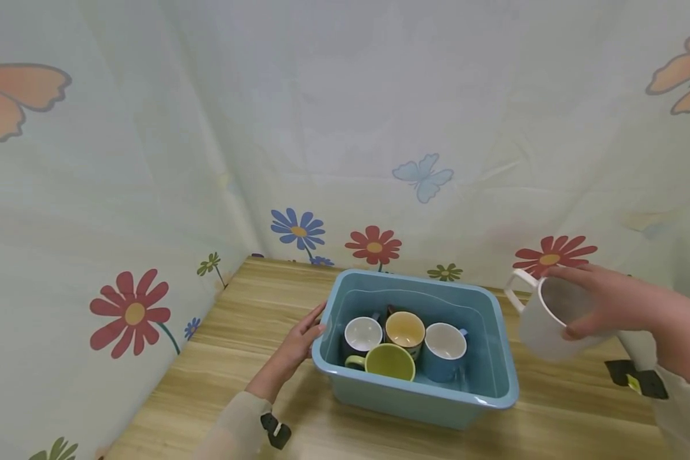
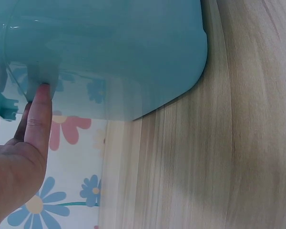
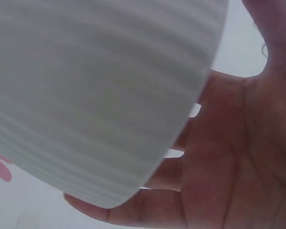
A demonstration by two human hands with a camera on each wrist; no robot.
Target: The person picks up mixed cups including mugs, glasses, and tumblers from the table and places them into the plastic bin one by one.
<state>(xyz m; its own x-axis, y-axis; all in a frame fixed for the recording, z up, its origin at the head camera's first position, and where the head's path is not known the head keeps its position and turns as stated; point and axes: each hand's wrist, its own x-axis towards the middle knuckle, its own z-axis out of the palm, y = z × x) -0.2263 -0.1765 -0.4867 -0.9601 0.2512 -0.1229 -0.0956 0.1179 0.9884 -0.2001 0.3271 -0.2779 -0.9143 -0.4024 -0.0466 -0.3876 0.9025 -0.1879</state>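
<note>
My right hand (image 1: 638, 303) grips a white mug (image 1: 537, 329) to the right of a blue plastic bin (image 1: 402, 399). The mug is tilted above the table, its handle pointing left. Up close in the right wrist view, the mug (image 3: 100, 100) has a ribbed wall with my fingers (image 3: 157, 207) around it. At the bin's left side, my left hand (image 1: 292, 348) rests against the outer wall with fairly straight fingers. Inside the bin stand a white-lined mug (image 1: 363, 333), a yellow-lined mug (image 1: 405, 329), a green mug (image 1: 390, 363) and a blue mug (image 1: 444, 354).
The bin stands on a wood-grain table (image 1: 264, 294), and bare bin floor shows right of the blue mug. Behind and to the left hangs a pale curtain (image 1: 322, 128) printed with flowers and butterflies, reaching down to the table's edges.
</note>
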